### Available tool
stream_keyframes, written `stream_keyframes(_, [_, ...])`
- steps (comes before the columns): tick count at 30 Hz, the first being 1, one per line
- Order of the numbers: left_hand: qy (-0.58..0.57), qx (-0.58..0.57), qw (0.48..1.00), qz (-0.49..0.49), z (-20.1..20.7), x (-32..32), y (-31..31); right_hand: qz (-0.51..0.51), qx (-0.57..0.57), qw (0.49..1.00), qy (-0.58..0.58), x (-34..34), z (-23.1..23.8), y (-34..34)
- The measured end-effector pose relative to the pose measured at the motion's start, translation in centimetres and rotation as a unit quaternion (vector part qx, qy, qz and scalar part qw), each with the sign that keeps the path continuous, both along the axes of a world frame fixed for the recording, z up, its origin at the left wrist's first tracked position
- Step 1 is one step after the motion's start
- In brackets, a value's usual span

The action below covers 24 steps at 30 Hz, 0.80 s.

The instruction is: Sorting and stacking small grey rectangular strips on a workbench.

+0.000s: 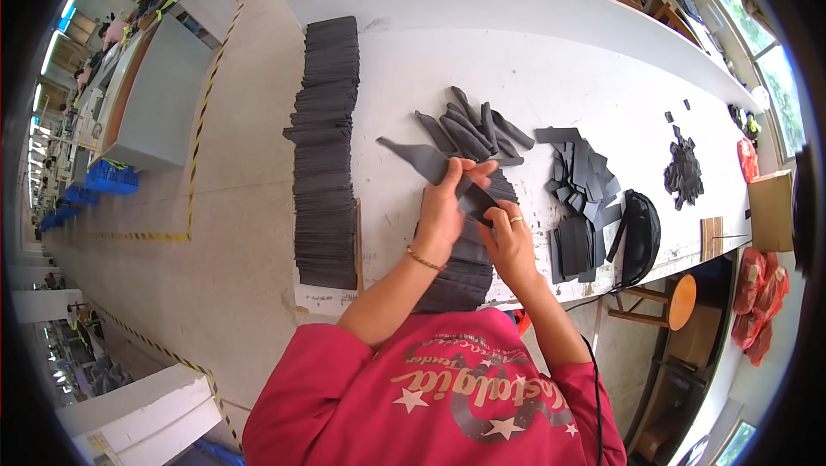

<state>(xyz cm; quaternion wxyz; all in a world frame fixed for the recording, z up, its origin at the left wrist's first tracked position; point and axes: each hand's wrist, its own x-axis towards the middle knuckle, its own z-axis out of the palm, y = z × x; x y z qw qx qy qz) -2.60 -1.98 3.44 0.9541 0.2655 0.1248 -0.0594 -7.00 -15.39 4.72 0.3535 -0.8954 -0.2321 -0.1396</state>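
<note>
Between my two hands a dark grey fabric strip [417, 158] is stretched above the table, its loose pointed end sticking out to the far left. My left hand [441, 212] pinches the strip near its middle. Closed on the strip's nearer end is my right hand [512, 242], a ring on one finger. Under both hands lies a stack of dark fabric pieces [456, 281], partly covered by them. Just beyond, several folded or rolled dark strips [469, 129] form a loose pile.
A long row of stacked dark pieces [323, 165] runs along the white table's [396, 61] left side. To the right are flat dark pieces [585, 178], a black curved case [637, 238] and small dark bits [684, 169]. A wooden stool [680, 302] stands at the right edge.
</note>
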Motion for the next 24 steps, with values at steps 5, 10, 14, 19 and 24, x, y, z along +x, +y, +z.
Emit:
stream_keyframes(5, [0.008,-0.032,0.999,-0.010,-0.9,-0.9,-1.4,0.003,0.003,1.000,-0.012,0.8,-0.1,0.6])
stream_keyframes(10, [0.046,0.031,0.998,-0.035,-0.5,-1.0,-0.7,0.018,-0.017,0.999,0.041,0.1,0.0,-0.9])
stream_keyframes(14, [0.029,0.040,0.998,0.043,1.2,0.4,0.2,0.035,0.025,0.998,0.038,0.2,0.8,-1.5])
stream_keyframes(19, [0.030,0.068,0.991,0.110,1.6,1.6,1.4,0.030,0.029,0.998,0.056,-0.7,0.3,-2.8])
stream_keyframes(24, [0.034,0.091,0.994,0.057,0.8,0.6,-1.1,0.028,0.041,0.999,-0.016,0.6,-0.2,-1.6])
